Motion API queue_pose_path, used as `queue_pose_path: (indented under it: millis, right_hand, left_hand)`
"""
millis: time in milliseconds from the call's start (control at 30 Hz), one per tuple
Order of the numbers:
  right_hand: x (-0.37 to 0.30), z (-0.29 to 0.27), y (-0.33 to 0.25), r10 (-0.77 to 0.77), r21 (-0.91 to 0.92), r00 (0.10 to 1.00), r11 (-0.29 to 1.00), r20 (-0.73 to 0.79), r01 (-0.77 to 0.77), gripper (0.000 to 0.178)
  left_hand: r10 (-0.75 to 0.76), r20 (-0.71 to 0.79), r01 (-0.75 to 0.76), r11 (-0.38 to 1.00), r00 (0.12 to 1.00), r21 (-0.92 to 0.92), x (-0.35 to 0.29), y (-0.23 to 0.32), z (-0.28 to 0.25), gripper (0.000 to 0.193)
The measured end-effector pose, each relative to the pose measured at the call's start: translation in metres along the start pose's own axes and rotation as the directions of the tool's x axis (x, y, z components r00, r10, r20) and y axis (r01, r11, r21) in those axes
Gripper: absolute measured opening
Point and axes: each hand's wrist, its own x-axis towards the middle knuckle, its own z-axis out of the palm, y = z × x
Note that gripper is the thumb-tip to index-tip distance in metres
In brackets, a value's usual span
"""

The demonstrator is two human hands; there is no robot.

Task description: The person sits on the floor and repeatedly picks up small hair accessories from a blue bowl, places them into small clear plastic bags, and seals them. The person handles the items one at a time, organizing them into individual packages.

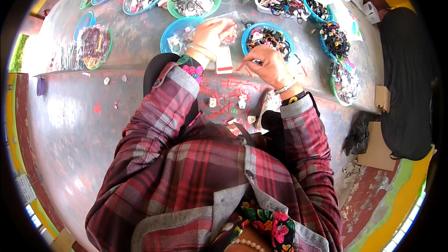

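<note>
My left hand (211,36) is raised above a blue basket (166,37) of clear plastic packets, its fingers curled inward. Small pink-red bits (230,38) show at its fingertips; I cannot make out what they are. My right hand (273,67) is in front of a blue basket (245,46) full of dark and coloured hair ties (270,37). Its thumb and fingers are pinched together, and whatever is between them is too small to name. A white and red card box (224,60) lies on the ledge between my hands.
Round baskets of small packaged goods line the back, including a green basket (219,4). A white tray (258,5) of hair ties stands behind. Red strips and small white pieces (242,101) litter the floor by my shoe (269,105). A long black bag (406,84) lies right.
</note>
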Motion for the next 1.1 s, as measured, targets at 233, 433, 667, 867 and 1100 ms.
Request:
queue_pose_path:
  millis: [233, 433, 667, 867, 1100]
  right_hand:
    - [-0.007, 0.018, 0.003, 0.061, -0.287, 0.959, 0.958, 0.277, 0.022, 0.013]
    - [-0.006, 0.022, -0.005, 0.063, -0.336, 0.956, 0.941, 0.287, 0.039, 0.022]
    - [-0.010, 0.030, 0.014, 0.029, -0.229, 0.945, 0.972, 0.326, 0.050, 0.023]
    - [-0.015, 0.034, 0.005, 0.049, -0.300, 0.897, 0.949, 0.440, 0.096, 0.032]
    - [-0.028, 0.032, 0.016, 0.237, -0.365, 0.823, 0.930, 0.515, -0.040, 0.043]
  left_hand:
    - [-0.008, 0.009, 0.008, 1.000, 1.000, 0.001, 0.002, -0.004, -0.001, 0.024]
    - [-0.013, 0.028, 0.013, 1.000, 1.000, -0.006, 0.000, -0.005, 0.000, 0.024]
    - [-0.025, 0.055, 0.024, 1.000, 0.998, 0.007, -0.001, -0.004, 0.000, 0.023]
    - [-0.051, 0.022, 0.050, 0.998, 0.998, 0.043, -0.002, -0.004, 0.003, 0.023]
    - [-0.044, 0.036, 0.043, 0.998, 0.998, 0.039, -0.001, -0.006, 0.003, 0.023]
